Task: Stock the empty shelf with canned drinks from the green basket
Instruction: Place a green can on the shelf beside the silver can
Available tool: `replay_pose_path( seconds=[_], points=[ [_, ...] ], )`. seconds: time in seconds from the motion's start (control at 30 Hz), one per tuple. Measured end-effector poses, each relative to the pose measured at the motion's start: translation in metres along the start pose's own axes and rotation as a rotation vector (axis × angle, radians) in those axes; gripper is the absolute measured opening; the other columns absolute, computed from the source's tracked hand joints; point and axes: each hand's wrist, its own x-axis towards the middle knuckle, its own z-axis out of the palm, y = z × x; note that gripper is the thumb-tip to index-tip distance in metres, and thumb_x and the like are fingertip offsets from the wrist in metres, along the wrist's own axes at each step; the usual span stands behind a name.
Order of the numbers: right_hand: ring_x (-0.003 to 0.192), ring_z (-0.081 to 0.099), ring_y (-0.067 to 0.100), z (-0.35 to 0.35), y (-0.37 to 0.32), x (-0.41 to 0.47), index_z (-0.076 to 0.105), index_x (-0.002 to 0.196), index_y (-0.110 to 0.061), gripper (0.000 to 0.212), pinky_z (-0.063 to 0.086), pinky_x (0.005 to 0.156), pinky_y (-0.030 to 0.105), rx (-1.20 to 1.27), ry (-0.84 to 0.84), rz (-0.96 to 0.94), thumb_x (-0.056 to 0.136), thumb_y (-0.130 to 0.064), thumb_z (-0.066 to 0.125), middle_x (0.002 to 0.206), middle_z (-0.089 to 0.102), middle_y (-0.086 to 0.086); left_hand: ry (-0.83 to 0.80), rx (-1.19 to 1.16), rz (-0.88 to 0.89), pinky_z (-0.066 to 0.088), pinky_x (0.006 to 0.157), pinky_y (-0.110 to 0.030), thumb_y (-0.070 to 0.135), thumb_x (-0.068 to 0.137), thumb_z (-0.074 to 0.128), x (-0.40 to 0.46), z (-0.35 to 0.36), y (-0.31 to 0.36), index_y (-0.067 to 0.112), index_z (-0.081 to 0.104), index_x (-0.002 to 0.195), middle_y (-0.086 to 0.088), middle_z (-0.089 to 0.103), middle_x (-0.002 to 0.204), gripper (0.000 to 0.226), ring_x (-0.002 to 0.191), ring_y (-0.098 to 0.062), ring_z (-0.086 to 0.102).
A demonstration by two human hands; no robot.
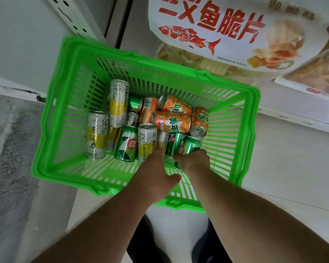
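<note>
Head view: both forearms are reached down into the green basket (pixel 65 118) on the floor. The left hand (pixel 156 179) is laid on a white-and-yellow tea can (pixel 146 143), its grip unclear. The right hand (pixel 193 160) is closed on a green can (pixel 188 146). Orange cans (pixel 172 123) are piled beyond. Snack bags (pixel 226 31) hang past the basket.

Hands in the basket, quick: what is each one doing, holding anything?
Left hand: reaching down among the cans; whether it grips one cannot be told.
Right hand: closed around a green can.
</note>
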Motion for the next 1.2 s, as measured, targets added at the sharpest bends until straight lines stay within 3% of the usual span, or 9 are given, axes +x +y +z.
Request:
replay_pose_path(
  seconds=[0.07, 0.23, 0.43, 0.6, 0.67, 0.77, 0.9, 1.03, 1.2],
  points=[
    [0.080, 0.071, 0.021, -0.005, 0.002, -0.002, 0.069, 0.109, -0.015, 0.063, 0.050, 0.056, 0.022, 0.067, -0.048, -0.017, 0.058, -0.043, 0.093, 0.101, 0.075, 0.004, -0.006, 0.011, 0.004, 0.037, 0.107, -0.026, 0.040, 0.080, 0.079, -0.004, 0.001, 0.002, 0.028, 0.023, 0.155, 0.003, 0.039, 0.155, 0.094, 0.139, -0.015, 0.041],
    [0.075, 0.075, 0.021, -0.038, 0.007, -0.036, 0.075, 0.105, -0.013, 0.042, 0.063, 0.066, 0.035, 0.309, -0.181, -0.093, 0.067, -0.022, 0.089, 0.089, 0.078, 0.004, 0.017, -0.027, -0.008, 0.037, 0.112, -0.031, 0.037, 0.081, 0.079, -0.030, -0.010, 0.021, 0.025, 0.024, 0.155, 0.003, 0.040, 0.154, 0.093, 0.138, -0.014, 0.042],
    [0.112, 0.069, 0.035, -0.149, 0.004, -0.144, 0.062, 0.116, -0.018, 0.069, 0.050, 0.104, 0.053, 0.565, -0.484, -0.249, 0.052, -0.028, 0.084, 0.109, 0.074, 0.012, 0.092, -0.142, 0.027, 0.034, 0.104, -0.021, 0.035, 0.081, 0.079, -0.129, -0.055, 0.096, 0.026, 0.026, 0.153, 0.010, 0.043, 0.149, 0.090, 0.132, -0.004, 0.043],
    [0.128, 0.056, 0.050, -0.265, -0.021, -0.251, 0.056, 0.130, -0.005, 0.077, 0.033, 0.116, 0.068, 0.747, -0.668, -0.377, 0.063, -0.024, 0.087, 0.120, 0.069, 0.016, 0.169, -0.215, 0.155, 0.041, 0.106, -0.025, 0.038, 0.077, 0.083, -0.255, -0.102, 0.193, 0.033, 0.033, 0.147, 0.021, 0.049, 0.137, 0.087, 0.122, 0.011, 0.047],
    [0.125, 0.063, 0.040, -0.312, -0.039, -0.304, 0.061, 0.128, -0.008, 0.077, 0.039, 0.115, 0.062, 0.722, -0.643, -0.497, 0.064, -0.037, 0.092, 0.124, 0.073, 0.014, 0.208, -0.216, 0.228, 0.043, 0.104, -0.023, 0.042, 0.072, 0.085, -0.303, -0.119, 0.228, 0.046, 0.039, 0.134, 0.036, 0.050, 0.127, 0.077, 0.119, 0.019, 0.046],
    [0.101, 0.073, 0.023, -0.379, -0.059, -0.383, 0.069, 0.115, -0.013, 0.060, 0.054, 0.098, 0.046, 0.651, -0.540, -0.643, 0.063, -0.035, 0.091, 0.106, 0.078, 0.008, 0.257, -0.218, 0.321, 0.040, 0.099, -0.015, 0.057, 0.063, 0.082, -0.367, -0.143, 0.282, 0.057, 0.039, 0.124, 0.050, 0.047, 0.119, 0.075, 0.120, 0.021, 0.043],
    [0.096, 0.076, 0.022, -0.449, -0.055, -0.469, 0.066, 0.112, -0.022, 0.061, 0.059, 0.096, 0.045, 0.611, -0.415, -0.763, 0.059, -0.039, 0.092, 0.099, 0.079, 0.002, 0.283, -0.191, 0.402, 0.039, 0.104, -0.020, 0.065, 0.059, 0.079, -0.441, -0.159, 0.335, 0.039, 0.037, 0.142, 0.031, 0.048, 0.130, 0.097, 0.122, 0.013, 0.045],
    [0.093, 0.077, 0.023, -0.506, -0.024, -0.542, 0.066, 0.110, -0.020, 0.054, 0.061, 0.092, 0.049, 0.654, -0.309, -0.819, 0.064, -0.032, 0.093, 0.098, 0.079, 0.005, 0.307, -0.115, 0.497, 0.032, 0.089, -0.002, 0.046, 0.072, 0.084, -0.513, -0.167, 0.376, 0.051, 0.040, 0.128, 0.033, 0.047, 0.121, 0.071, 0.112, 0.020, 0.044],
    [0.093, 0.076, 0.018, -0.568, 0.022, -0.612, 0.069, 0.108, -0.025, 0.049, 0.062, 0.085, 0.037, 0.691, -0.153, -0.863, 0.066, -0.023, 0.094, 0.098, 0.079, 0.000, 0.318, 0.009, 0.597, 0.033, 0.108, -0.021, 0.056, 0.068, 0.081, -0.583, -0.161, 0.419, 0.033, 0.028, 0.150, 0.018, 0.040, 0.141, 0.100, 0.135, -0.002, 0.038]
  ],
)
